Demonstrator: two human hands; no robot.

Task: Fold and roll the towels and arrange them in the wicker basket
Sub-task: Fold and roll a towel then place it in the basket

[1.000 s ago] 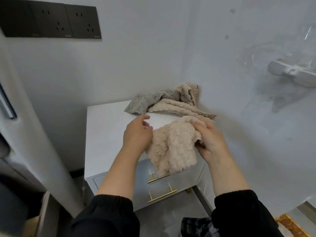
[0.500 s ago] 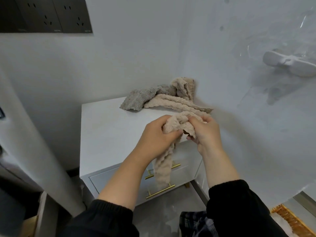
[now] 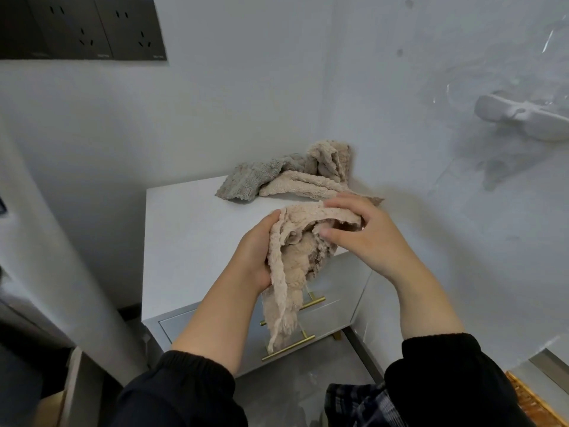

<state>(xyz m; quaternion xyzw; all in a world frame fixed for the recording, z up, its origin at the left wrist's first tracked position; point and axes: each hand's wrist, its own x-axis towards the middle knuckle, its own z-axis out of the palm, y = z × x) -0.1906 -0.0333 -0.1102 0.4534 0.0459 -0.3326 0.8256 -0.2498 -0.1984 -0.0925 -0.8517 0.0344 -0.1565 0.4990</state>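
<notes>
Towel (image 3: 292, 260) hangs bunched, left hand (image 3: 257, 257) gripping, right hand (image 3: 366, 238) pinching its edge; I'd flatten it on the cabinet (image 3: 184, 235) first.

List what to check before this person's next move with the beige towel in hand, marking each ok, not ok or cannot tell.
1. Grip on the beige towel: the left hand grips it and the right hand pinches its top edge. Ok.
2. Towel flat for folding: bunched, one end hanging. Not ok.
3. Bare room on the cabinet top: ok.
4. The towel pile out of the way, in the back corner: ok.
5. Room in the wicker basket: only a corner shows. Cannot tell.
</notes>
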